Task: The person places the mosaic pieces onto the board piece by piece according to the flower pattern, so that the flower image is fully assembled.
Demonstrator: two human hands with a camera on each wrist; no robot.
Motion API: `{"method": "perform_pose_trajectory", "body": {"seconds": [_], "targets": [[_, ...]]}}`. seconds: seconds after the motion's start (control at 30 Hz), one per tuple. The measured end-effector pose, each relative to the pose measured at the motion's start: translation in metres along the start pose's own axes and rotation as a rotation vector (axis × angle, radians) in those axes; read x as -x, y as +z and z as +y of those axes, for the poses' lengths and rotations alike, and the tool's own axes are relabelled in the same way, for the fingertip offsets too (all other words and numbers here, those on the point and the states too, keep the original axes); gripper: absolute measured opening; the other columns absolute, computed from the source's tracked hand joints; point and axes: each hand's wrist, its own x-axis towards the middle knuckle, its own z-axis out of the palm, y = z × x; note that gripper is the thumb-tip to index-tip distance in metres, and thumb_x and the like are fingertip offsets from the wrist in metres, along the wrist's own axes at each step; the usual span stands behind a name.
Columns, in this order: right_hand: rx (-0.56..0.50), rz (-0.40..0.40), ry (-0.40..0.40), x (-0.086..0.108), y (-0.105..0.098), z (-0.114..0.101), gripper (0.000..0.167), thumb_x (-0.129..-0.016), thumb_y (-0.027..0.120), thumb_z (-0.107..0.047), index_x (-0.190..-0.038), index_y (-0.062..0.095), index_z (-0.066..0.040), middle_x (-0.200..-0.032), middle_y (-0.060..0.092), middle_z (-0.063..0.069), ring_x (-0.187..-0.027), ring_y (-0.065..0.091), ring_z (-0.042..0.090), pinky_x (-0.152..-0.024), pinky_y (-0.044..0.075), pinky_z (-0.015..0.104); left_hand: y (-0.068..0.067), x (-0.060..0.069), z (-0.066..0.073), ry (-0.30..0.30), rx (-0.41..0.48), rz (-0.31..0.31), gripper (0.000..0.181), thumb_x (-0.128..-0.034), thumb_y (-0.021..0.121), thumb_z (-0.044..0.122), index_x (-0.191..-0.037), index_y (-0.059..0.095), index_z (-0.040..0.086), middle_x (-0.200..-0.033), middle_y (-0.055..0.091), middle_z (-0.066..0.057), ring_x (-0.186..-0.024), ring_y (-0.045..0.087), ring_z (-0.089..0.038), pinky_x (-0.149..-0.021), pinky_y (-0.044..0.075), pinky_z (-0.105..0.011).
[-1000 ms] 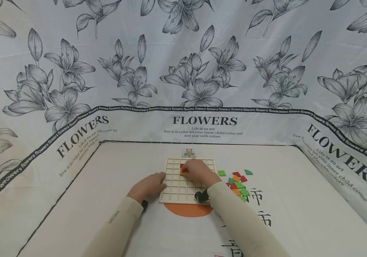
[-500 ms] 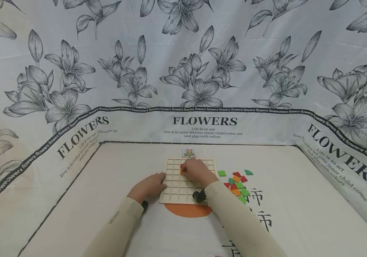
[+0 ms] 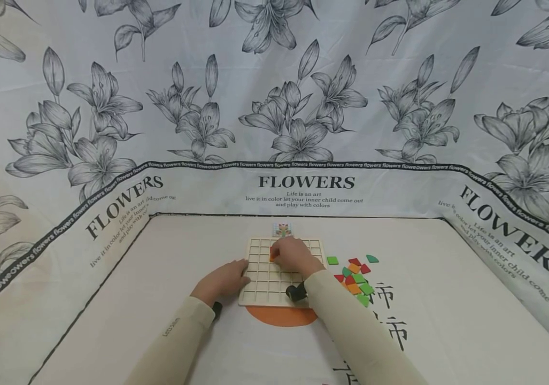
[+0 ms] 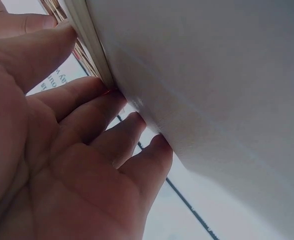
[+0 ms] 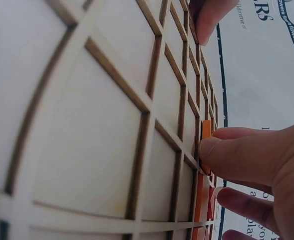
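Note:
A wooden grid board (image 3: 255, 295) lies on the table in front of me. My right hand (image 3: 297, 254) is over its upper middle squares, pinching an orange tile (image 5: 206, 126) between thumb and finger. That tile stands on edge at a grid square in the right wrist view, and red tiles (image 5: 211, 202) sit in the squares beside it. At the board's left edge rests my left hand (image 3: 221, 280). Its thumb and fingertips touch the board's side (image 4: 93, 47), with the fingers fairly straight and the lower fingertips on the tablecloth.
Right of the board lies a loose pile of red, orange and green tiles (image 3: 357, 278), with a single green tile (image 3: 332, 260) nearer the board. A small pattern card (image 3: 282, 230) lies just behind the board. Flower-printed cloth (image 3: 303, 107) walls the table's back and sides.
The right wrist has shifted slightly left while the hand stays over the same squares. Less red shows beside its fingertips. My left hand keeps its place on the board's edge.

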Motion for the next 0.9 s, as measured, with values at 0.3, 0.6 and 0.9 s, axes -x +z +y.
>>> {"method": "perform_pose_trajectory", "body": {"seconds": [0.3,0.6,0.9], "targets": [[-0.058,0.018,0.014,0.000,0.001,0.004,0.013,-0.088,0.068,-0.012,-0.090,0.079,-0.020,-0.102,0.074,-0.004,-0.104,0.065,0.018,-0.090,0.056,0.035,-0.001,0.002,0.002,0.002,-0.001,0.001,0.059,-0.0993,0.053,0.032,-0.151,0.035,0.009,-0.155,0.037,-0.009,-0.146,0.030,-0.028,-0.121,0.027,-0.046],[-0.042,-0.010,-0.042,0.004,-0.001,0.014,0.018,-0.089,0.064,-0.009,-0.094,0.079,-0.018,-0.104,0.074,-0.003,-0.108,0.064,0.019,-0.096,0.053,0.035,0.001,0.002,0.002,-0.010,-0.007,-0.012,0.059,-0.0993,0.053,0.032,-0.151,0.035,0.010,-0.155,0.037,-0.008,-0.147,0.030,-0.028,-0.121,0.028,-0.046],[-0.051,-0.023,-0.047,0.011,-0.016,0.025,0.012,-0.090,0.068,-0.015,-0.097,0.078,-0.016,-0.107,0.072,0.001,-0.105,0.064,0.021,-0.093,0.054,0.037,0.002,0.002,0.002,-0.025,0.008,0.008,0.061,-0.0987,0.055,0.033,-0.151,0.033,0.011,-0.156,0.037,-0.007,-0.147,0.029,-0.027,-0.121,0.028,-0.045]]}}
